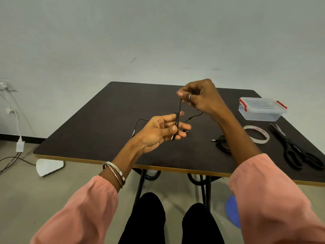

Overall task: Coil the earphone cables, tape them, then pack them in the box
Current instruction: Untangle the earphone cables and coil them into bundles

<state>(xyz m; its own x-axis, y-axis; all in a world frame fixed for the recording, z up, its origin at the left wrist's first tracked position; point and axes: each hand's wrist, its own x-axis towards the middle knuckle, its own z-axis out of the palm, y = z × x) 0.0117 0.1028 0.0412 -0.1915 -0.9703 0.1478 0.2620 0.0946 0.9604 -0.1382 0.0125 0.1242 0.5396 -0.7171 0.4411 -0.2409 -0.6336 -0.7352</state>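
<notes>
Left hand [163, 131] palm-up above the dark square bench [98, 120], fingers curled round loops of thin black earphone cable [179, 111]. Right hand [200, 97] at one o'clock from it, pinching the cable's upper end taut. Clear lidded plastic box with red clips [262, 110] at three o'clock; tape roll [258, 136], black scissors [295, 148], second coiled black cable [222, 143] nearer.
</notes>
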